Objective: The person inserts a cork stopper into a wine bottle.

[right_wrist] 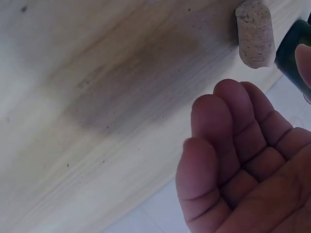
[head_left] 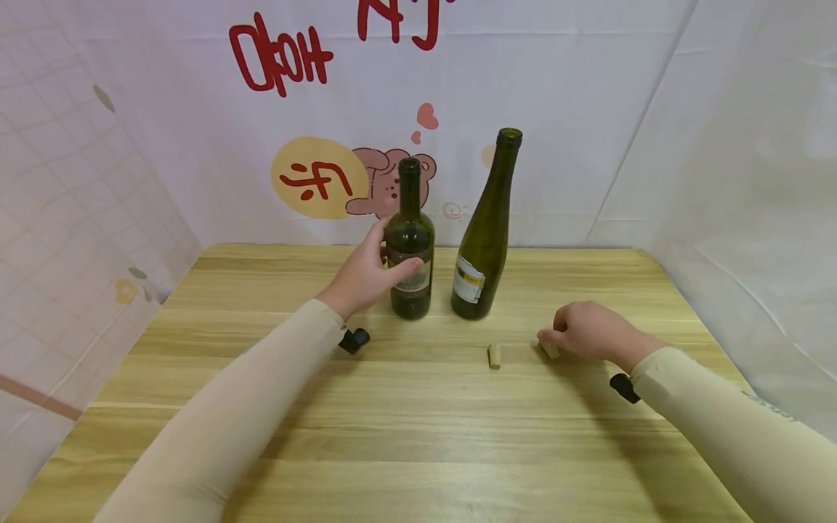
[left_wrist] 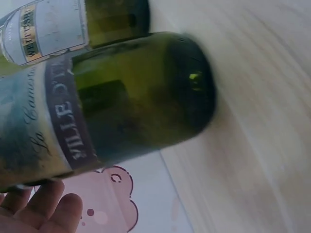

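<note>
A dark green wine bottle (head_left: 410,240) with a dark-banded label stands upright on the table. My left hand (head_left: 371,272) holds it at label height, thumb across the front and fingers around the far side; fingertips (left_wrist: 51,204) show along its edge in the left wrist view. Just right of it stands a taller, slimmer green bottle (head_left: 487,240) with an uncorked mouth. My right hand (head_left: 591,330) is low over the table, its fingertips right above a cork (head_left: 549,350). In the right wrist view the fingers are half bent, apart from a cork (right_wrist: 255,36). Another cork (head_left: 495,356) stands left of that hand.
The wooden table (head_left: 405,436) ends at a white printed cloth backdrop (head_left: 556,87) close behind the bottles. Cloth panels also border the left and right sides. Black wrist mounts (head_left: 624,388) stick out below both sleeves.
</note>
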Motion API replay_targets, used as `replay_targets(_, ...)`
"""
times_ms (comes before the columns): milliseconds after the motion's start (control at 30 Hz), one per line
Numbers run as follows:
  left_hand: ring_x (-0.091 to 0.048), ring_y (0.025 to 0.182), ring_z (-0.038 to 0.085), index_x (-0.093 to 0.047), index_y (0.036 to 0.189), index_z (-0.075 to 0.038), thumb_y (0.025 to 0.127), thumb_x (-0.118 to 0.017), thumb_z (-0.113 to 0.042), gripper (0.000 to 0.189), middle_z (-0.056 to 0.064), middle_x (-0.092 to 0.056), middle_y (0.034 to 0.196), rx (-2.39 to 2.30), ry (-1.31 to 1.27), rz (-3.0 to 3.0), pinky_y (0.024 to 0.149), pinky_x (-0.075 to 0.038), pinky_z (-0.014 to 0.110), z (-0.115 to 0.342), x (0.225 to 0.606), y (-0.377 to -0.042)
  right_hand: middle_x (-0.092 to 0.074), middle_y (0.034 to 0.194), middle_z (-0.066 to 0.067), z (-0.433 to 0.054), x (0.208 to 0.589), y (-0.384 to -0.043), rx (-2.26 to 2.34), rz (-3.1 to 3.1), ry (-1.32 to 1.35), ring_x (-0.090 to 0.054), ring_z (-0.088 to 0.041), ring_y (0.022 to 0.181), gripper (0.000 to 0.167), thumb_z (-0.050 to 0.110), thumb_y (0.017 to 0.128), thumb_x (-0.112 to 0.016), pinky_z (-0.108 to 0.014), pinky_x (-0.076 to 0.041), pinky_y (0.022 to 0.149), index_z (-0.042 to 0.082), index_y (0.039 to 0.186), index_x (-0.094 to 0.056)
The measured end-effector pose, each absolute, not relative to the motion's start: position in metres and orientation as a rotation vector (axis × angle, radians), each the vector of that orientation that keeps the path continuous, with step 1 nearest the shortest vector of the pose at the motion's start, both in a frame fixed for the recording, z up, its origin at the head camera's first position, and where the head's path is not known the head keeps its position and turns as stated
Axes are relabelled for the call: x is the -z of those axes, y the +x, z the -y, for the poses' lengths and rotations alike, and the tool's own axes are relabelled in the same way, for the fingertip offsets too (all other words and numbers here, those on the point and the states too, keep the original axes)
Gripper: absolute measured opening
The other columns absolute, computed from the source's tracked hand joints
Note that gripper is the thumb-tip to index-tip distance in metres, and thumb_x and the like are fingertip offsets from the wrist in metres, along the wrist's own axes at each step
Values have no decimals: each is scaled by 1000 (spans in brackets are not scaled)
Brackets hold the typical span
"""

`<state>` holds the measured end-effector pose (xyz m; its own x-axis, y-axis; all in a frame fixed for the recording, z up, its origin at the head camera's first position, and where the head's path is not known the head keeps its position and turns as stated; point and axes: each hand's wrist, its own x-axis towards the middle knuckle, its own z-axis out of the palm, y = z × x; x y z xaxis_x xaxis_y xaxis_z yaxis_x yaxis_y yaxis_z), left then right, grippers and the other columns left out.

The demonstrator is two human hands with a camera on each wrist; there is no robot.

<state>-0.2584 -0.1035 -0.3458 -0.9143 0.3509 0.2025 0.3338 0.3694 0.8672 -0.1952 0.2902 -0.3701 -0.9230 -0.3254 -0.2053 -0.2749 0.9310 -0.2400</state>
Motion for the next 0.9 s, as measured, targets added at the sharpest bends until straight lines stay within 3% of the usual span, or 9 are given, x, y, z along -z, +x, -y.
replay_targets(267,-61,130,24,-32,158,-35,89,-78,-58,86,1,-58,142,-1698,550,-2570,114,-46,56,94,336,-265,-47,59,8,-288,373,-193,300,-2866,-485,-43,-11,58,35,35,97,-71,-28,-35,57,19,67,-62)
replay_targets(900,-64,120,23,-40,149,-30,92,-77,-55,73,0,-63,130,-1743,534,-2614,107,-51,55,82,334,-272,-45,59,9,-284,382,-192,303,-2831,-466,-43,-11,58,37,34,97,-72,-28,-35,57,19,66,-60)
